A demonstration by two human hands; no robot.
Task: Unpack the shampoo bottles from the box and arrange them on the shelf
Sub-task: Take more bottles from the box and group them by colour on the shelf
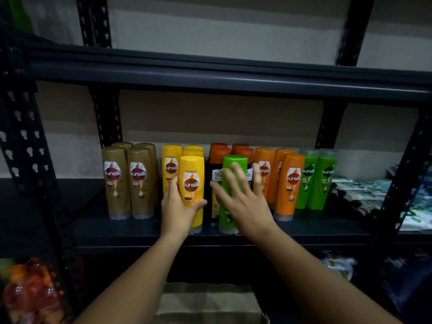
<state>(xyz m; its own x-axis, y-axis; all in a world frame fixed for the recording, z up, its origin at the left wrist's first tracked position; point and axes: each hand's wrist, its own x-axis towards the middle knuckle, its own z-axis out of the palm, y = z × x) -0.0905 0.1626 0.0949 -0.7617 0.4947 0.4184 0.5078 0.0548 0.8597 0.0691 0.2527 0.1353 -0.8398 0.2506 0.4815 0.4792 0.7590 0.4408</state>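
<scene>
Shampoo bottles stand cap-down on the shelf (304, 230), sorted by colour, and both hands are working at its front edge. The left hand (177, 206) wraps a yellow bottle (192, 183), thumb across its front and fingers behind, apparently to slide it in line with the other yellow ones just beyond its fingertips. The right hand (243, 197) is blurred; its fingers look spread flat against a green bottle (231, 183) rather than curled round it, likely steadying or nudging it (a judgement, given the blur). That green bottle stands before the dark, orange-capped bottles (218, 160), well apart from the green pair (319, 178) far to the right hand's outer side, so it probably belongs over there. Brown bottles (129, 181) sit beyond the left hand's outer side. Below the forearms lies the cardboard box (208, 300); whether any bottles remain inside cannot be seen.
</scene>
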